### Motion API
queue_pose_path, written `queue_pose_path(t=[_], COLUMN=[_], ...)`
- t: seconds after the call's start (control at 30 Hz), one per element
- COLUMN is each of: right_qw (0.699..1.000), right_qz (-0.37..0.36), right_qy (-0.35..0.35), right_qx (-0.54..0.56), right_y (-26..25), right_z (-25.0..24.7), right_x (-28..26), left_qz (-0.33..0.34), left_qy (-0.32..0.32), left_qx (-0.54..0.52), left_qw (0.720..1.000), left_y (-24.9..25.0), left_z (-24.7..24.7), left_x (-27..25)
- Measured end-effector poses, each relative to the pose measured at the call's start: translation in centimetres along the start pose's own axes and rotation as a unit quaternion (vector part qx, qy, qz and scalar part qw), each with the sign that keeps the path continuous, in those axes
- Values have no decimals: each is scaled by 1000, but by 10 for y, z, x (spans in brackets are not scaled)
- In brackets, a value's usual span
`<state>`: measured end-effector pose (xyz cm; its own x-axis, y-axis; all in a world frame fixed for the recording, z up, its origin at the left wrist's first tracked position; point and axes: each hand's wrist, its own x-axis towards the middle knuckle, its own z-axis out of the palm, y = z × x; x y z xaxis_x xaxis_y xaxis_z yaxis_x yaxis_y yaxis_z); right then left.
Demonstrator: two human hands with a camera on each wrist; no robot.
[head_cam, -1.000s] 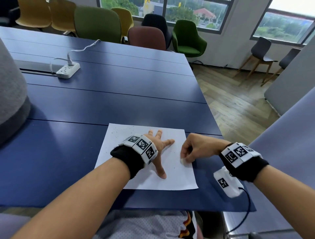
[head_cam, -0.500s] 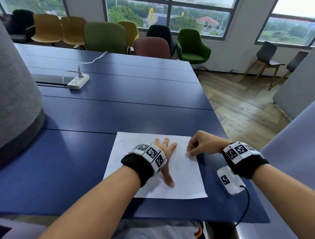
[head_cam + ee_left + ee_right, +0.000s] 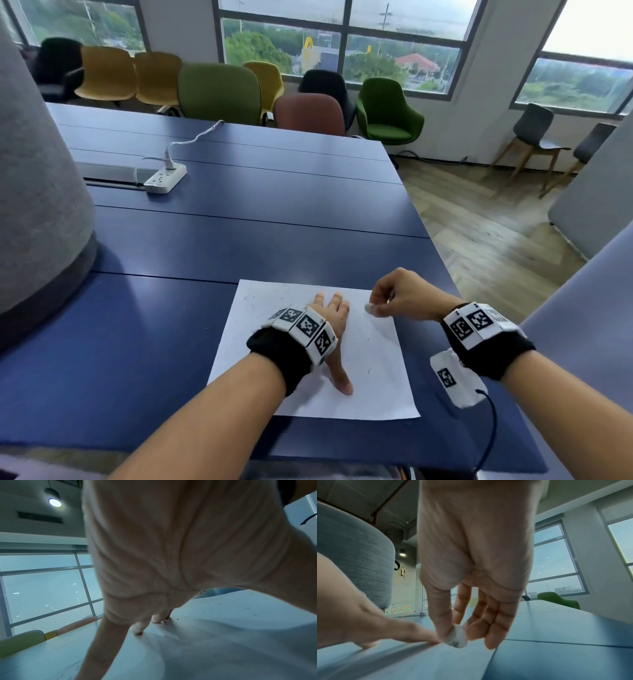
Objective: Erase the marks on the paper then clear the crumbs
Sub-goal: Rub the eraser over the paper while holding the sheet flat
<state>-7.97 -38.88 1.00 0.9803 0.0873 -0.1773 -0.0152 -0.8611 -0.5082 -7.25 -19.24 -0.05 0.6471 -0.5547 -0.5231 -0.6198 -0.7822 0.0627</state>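
White paper [image 3: 373, 359] lies flat on the blue table [image 3: 274, 219], near its front-right edge, w/ dark specks/crumbs scattered over it. Small rounded white eraser [image 3: 369, 308], grey-smudged, sits at paper's far-right corner, pinched.

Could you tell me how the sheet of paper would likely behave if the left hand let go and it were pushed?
The paper looks thin and light, so it would probably slide easily on the smooth blue table. It already ripples beside the left hand in the left wrist view, so it likely buckles rather than moving stiffly.

Dark blue table [image 3: 274, 219]: white paper [image 3: 376, 359] near front edge, power strip [image 3: 165, 178] far left.
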Motion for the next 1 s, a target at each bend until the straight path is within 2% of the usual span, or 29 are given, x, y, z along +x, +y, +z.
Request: queue_pose_path(t=[0.07,0.1,0.23,0.33,0.43,0.57,0.67,0.7,0.8,1.0], right_qw=[997,995,994,991,992,991,994,994,991,978], right_qz=[0,1,20,21,32,30,34,39,76,154], right_qy=[83,102,27,82,35,92,52,58,97,57], right_qx=[-3,-15,-104,-102,-113,-92,-92,-82,-57,-127], right_y=[-1,0,-3,-2,-3,1,2,4,13,24], right_z=[1,3,7,5,4,2,6,2,-17,-24], right_x=[3,5,5,7,5,4,3,4,10,17], left_qz=[0,0,2,4,5,3,4,3,3,5], left_qy=[0,0,5,5,10,6,4,5,2,14], left_qx=[-8,-9,-14,-17,-21,-17,-14,-16,-16,-16], left_qw=[1000,1000,1000,1000,1000,1000,1000,1000,1000,1000], left_y=[-1,-2,-2,-2,-2,-2,-2,-2,-3,-6], left_z=[1,1,3,3,5,5,4,3,4,5], left_x=[1,1,1,1,2,3,2,2,4,4])
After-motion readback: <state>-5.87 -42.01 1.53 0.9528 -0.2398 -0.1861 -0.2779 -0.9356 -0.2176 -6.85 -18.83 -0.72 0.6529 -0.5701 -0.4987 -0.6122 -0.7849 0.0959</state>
